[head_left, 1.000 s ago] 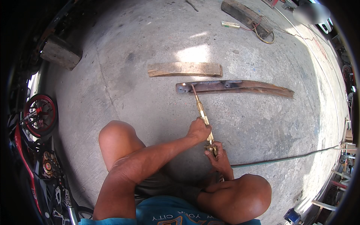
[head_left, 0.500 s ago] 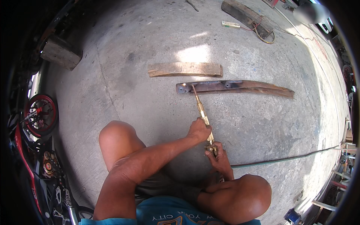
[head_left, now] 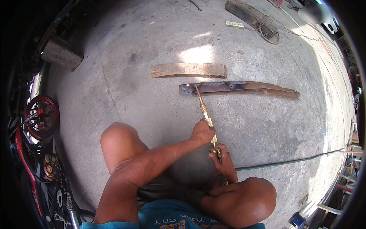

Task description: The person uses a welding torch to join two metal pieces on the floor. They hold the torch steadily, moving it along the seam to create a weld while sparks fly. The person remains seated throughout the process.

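Brass torch point(head_left: 206, 115) slants far and slightly left from the two hands; the left hand point(head_left: 203, 131), nearer the metal bar point(head_left: 244, 87), is wrapped round the torch's middle; the right hand point(head_left: 223, 158) curls about its near end; the bar lies on the concrete floor point(head_left: 152, 103) beyond both, its long axis running left to right; the copper-coloured tip point(head_left: 197, 91) meets or overhangs its left part, which I cannot tell.
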